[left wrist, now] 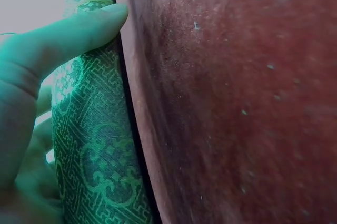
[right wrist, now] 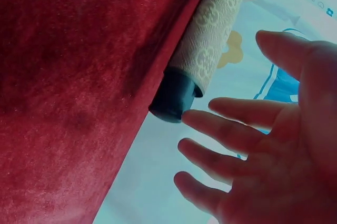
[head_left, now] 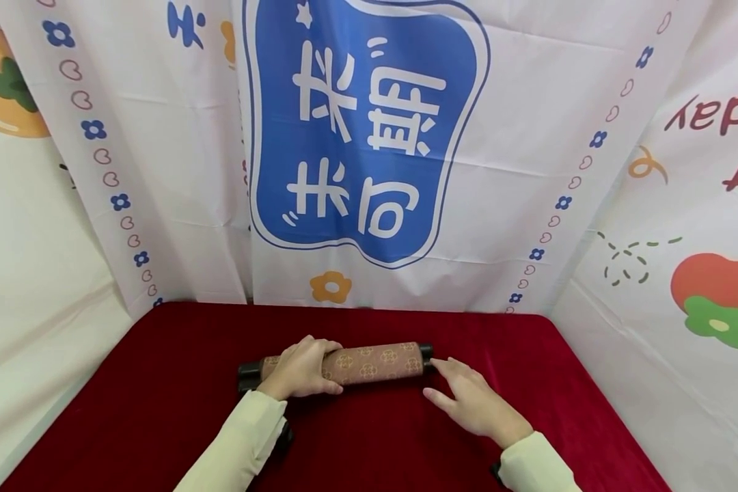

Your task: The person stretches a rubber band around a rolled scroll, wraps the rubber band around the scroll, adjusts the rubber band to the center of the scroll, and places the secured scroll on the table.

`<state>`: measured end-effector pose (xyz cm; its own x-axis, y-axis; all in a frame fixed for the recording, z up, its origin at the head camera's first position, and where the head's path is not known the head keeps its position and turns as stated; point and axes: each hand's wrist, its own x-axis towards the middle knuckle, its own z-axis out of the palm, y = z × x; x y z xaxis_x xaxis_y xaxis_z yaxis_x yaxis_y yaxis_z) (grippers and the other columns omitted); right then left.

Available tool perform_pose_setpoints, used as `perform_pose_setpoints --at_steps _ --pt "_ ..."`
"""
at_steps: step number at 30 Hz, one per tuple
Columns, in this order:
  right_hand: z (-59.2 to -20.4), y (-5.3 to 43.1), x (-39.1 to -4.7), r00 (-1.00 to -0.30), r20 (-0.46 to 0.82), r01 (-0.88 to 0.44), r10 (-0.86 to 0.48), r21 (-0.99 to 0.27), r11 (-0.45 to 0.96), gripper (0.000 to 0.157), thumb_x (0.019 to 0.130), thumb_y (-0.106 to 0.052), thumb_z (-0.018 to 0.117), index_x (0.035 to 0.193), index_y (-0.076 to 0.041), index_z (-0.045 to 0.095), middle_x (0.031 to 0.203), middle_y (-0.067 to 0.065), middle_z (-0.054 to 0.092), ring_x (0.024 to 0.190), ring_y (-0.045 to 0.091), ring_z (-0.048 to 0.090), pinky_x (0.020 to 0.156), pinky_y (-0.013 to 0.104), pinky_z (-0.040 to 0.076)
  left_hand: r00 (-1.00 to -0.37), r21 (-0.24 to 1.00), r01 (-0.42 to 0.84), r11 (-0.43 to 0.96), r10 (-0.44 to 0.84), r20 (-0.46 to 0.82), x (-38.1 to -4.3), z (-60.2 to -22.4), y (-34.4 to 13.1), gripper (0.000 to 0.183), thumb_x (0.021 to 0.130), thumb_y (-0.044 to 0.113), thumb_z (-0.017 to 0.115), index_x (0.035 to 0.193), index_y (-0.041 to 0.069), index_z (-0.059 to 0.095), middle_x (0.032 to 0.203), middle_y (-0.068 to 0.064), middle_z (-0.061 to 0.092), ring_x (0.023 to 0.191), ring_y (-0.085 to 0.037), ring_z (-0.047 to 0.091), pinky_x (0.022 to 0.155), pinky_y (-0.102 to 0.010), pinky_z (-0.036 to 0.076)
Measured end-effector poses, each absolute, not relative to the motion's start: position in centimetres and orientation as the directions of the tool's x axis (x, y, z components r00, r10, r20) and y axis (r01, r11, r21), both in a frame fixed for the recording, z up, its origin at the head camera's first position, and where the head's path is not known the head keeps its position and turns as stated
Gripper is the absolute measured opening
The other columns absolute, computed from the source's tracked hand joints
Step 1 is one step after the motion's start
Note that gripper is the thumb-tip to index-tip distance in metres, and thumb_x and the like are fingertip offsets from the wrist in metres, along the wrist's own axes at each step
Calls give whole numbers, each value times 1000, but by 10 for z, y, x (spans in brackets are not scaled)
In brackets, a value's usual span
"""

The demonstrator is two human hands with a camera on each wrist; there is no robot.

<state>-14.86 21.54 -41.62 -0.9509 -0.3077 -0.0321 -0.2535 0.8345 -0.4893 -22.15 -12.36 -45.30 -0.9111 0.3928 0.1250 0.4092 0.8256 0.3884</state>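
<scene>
A rolled-up scroll in brown cloth with a gold flower pattern lies across the table, dark knobs sticking out at both ends. My left hand grips it near its left end, thumb on the near side and fingers over the top. In the left wrist view the thumb lies along the patterned cloth, which looks green there. By the other end, my right hand is spread, its fingertips right at the black knob. The right wrist view shows its fingers straight and apart, nothing between them.
A dark red velvet cloth covers the table. Behind it hangs a white printed curtain with a blue panel, and white printed sheets stand along the left and right sides.
</scene>
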Motion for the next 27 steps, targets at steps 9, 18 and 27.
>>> perform_pose_setpoints --at_steps 9,18,27 --pt "-424 212 -144 -944 -1 -302 -330 -402 864 74 104 -46 64 158 1 44 164 20 46 159 43 31 126 66 24 -910 361 412 836 399 114 -234 -458 -115 76 73 44 97 138 13 70 133 -3 73 109 -26 64 91 -51 53" --pt "-427 210 -144 -943 -22 -294 -332 -415 861 74 104 -47 62 159 -1 43 166 19 43 160 42 28 127 66 22 -911 369 408 835 401 98 -237 -464 -113 75 73 41 97 137 12 70 131 -4 74 108 -26 63 93 -53 53" --pt "-425 209 -146 -942 -9 -303 -335 -404 863 74 105 -45 63 160 0 42 166 19 43 161 41 27 127 66 22 -903 347 426 835 418 101 -236 -464 -110 80 74 43 96 141 10 67 137 -7 72 115 -29 65 98 -52 55"
